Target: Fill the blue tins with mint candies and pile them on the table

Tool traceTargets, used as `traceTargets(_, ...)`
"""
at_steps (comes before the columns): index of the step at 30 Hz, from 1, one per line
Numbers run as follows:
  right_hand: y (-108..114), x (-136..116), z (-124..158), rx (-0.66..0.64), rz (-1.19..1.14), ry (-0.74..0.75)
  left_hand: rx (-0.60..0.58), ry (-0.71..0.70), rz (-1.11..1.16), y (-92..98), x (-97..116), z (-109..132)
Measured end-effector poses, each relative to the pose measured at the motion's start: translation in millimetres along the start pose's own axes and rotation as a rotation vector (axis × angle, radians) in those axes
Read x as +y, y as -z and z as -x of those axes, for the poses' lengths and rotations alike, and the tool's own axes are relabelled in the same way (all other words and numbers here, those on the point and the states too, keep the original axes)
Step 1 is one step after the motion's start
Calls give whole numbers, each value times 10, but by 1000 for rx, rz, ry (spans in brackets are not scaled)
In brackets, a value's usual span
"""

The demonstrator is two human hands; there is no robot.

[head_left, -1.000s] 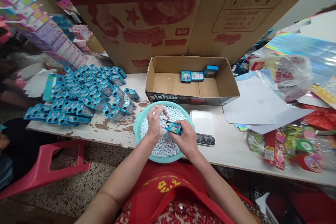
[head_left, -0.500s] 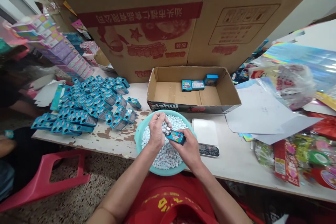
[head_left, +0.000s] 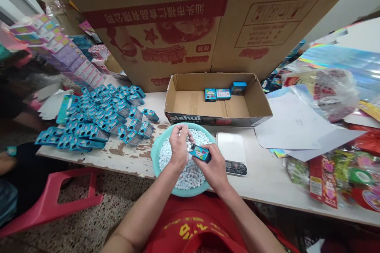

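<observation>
Over a turquoise basin (head_left: 155, 162) filled with small white candies (head_left: 190, 178), my left hand (head_left: 179, 146) is cupped round several of the candies, close to the open end of a small blue candy box (head_left: 199, 152). That box is gripped by my right hand (head_left: 215, 168), lying on its side with its hole turned toward my left fingers. A few candies sit between the fingertips and the hole. Many like blue boxes (head_left: 101, 114) stand in a cluster on the left of the table, their round holes showing.
Behind the basin stands an open carton (head_left: 192, 104) with three blue boxes inside. A white scale (head_left: 232, 150) lies right of the basin. Paper sheets (head_left: 291, 126) and candy bags (head_left: 350, 174) cover the right side. A person's arm (head_left: 7, 164) and a red stool (head_left: 56, 197) are at left.
Both hands keep their places over the basin, the candies still held at the box's hole. The whole view has shifted slightly.
</observation>
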State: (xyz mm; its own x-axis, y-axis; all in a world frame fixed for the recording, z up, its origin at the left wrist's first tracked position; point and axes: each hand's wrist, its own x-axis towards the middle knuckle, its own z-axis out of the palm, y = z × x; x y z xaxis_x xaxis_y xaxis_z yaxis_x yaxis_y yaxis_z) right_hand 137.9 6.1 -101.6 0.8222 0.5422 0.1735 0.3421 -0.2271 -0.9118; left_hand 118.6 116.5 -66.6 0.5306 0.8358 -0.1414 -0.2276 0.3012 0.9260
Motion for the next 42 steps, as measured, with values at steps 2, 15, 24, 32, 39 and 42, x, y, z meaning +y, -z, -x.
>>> traceTargets(2,-5,1,-4,-2,-7,-5,-27,23,0,-10,-2,20)
traceTargets(15,11,12,-24,-23,-108,-63,-46,34,-27,2,-2,-47)
traceTargets(24,227,122,-91,-40,-454,-314,-79,-7,-110,112,188,-145)
traceTargets(32,654,1094,-235,301,-250,-423,-249,-140,-1498,902,-587,-549)
traceTargets(39,648,1382,-317,346,44,-158,-250,96,-1801,752,-805,-430)
traceTargets(42,897,1136,-792,338,196,121,-273,128,-1803,751,-820,-410)
